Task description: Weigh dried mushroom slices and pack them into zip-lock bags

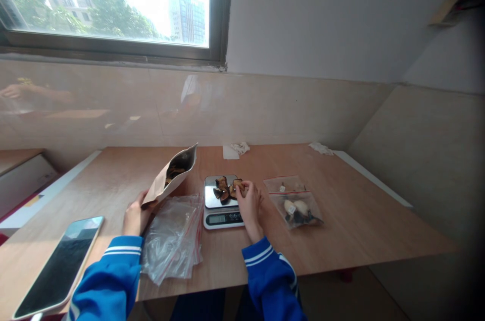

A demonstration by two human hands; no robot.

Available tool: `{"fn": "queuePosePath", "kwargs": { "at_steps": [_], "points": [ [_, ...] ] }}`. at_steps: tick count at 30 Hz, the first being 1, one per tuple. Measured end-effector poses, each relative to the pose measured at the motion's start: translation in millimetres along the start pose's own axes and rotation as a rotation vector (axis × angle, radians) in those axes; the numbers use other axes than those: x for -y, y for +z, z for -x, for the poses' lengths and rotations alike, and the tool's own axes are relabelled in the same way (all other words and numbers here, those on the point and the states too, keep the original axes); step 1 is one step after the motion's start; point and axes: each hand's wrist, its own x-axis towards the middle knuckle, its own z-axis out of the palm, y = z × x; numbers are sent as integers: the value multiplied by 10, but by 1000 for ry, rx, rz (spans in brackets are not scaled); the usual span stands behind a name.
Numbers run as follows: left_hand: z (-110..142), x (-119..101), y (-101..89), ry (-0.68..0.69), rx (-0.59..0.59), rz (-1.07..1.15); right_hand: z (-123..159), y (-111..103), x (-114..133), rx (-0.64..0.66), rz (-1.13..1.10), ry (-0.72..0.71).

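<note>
My left hand [134, 216] grips the bottom of a brown paper pouch [171, 175], held tilted with its open mouth up and dark dried pieces showing inside. My right hand [249, 205] reaches over a small digital kitchen scale [221, 217] and pinches a dark dried piece [238, 187] at the right side of the platform. A few more dark dried pieces [222, 190] lie on the scale's shiny top.
A stack of clear zip bags [172, 240] lies between my arms. Filled zip bags [297, 207] lie right of the scale. A phone [60, 265] lies at the front left. Crumpled paper [235, 149] and another scrap [321, 148] sit near the wall.
</note>
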Motion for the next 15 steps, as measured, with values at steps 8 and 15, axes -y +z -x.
{"fn": "queuePosePath", "kwargs": {
  "at_steps": [8, 15],
  "points": [
    [7, -12, 0, -10, -4, -6, 18, -33, 49, 98, 29, -35],
    [20, -40, -23, 9, -17, -44, 28, -74, 105, 95, -45, -119]
  ]
}}
